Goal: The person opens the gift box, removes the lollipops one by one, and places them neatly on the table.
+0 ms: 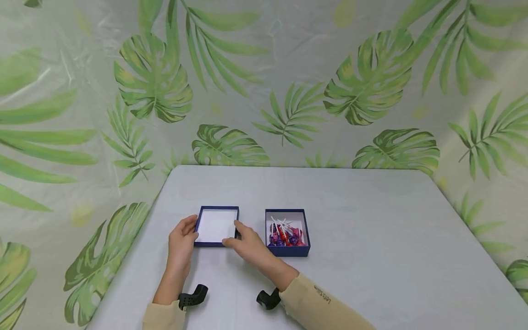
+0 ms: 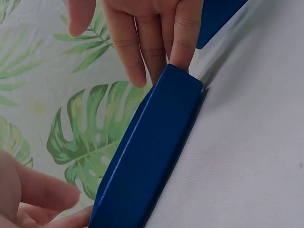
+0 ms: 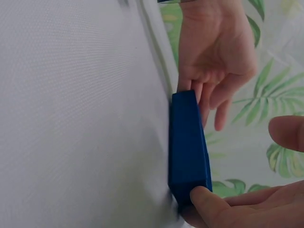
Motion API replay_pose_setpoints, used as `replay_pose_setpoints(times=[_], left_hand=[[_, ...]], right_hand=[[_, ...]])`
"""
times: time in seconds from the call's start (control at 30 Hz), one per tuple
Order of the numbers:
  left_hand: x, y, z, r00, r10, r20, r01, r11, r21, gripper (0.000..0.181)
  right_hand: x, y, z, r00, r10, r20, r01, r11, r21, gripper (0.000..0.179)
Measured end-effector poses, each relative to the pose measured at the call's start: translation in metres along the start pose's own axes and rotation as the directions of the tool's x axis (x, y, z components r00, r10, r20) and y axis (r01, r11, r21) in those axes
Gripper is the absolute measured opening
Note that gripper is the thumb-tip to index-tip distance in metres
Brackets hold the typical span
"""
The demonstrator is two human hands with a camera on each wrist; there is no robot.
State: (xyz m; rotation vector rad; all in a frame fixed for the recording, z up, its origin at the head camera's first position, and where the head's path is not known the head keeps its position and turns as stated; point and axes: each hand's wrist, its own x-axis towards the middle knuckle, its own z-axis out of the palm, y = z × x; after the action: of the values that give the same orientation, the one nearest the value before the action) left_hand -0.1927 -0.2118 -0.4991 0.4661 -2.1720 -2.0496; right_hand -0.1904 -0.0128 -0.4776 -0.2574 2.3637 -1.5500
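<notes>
On the table, a shallow blue box lid (image 1: 209, 244) lies with its white inside facing up. My left hand (image 1: 181, 243) is at its left side, with extended fingers touching the edge. At the lid's right side is my right hand (image 1: 252, 247), its fingers straight against the side and the thumb apart from them. In the left wrist view the lid's blue side wall (image 2: 149, 142) runs between both hands. The right wrist view shows fingertips at a corner of the lid (image 3: 186, 142). Neither hand curls round it.
To the right of the lid stands a deeper blue box (image 1: 289, 251) with lollipops (image 1: 284, 234) in purple, red and pink wrappers, white sticks pointing up. The white table (image 1: 371, 229) meets a leaf-patterned curtain (image 1: 297, 105) behind. Black devices sit on both wrists.
</notes>
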Motion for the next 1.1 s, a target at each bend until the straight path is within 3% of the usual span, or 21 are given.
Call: replay_pose_setpoints(times=[0.47,0.73,0.87,1.1], left_hand=[[-0.001,-0.003,0.004,0.997,-0.051,0.063,0.049,0.998,0.026,0.056],[-0.003,-0.003,0.003,0.997,-0.042,0.063,0.040,0.999,0.028,0.056],[-0.004,-0.001,0.001,0.999,-0.014,0.046,0.013,1.000,0.023,0.054],[-0.011,0.013,0.001,0.995,0.095,-0.007,-0.095,0.995,0.034,0.052]], right_hand=[[0.001,0.004,0.002,1.000,0.012,-0.017,-0.012,0.999,-0.033,0.078],[-0.003,0.002,0.000,0.999,-0.034,-0.020,0.033,0.998,-0.048,0.079],[-0.007,-0.006,-0.004,0.996,-0.089,-0.010,0.088,0.991,-0.102,0.076],[-0.015,-0.023,-0.019,0.988,-0.155,0.018,0.156,0.978,-0.139,0.074]])
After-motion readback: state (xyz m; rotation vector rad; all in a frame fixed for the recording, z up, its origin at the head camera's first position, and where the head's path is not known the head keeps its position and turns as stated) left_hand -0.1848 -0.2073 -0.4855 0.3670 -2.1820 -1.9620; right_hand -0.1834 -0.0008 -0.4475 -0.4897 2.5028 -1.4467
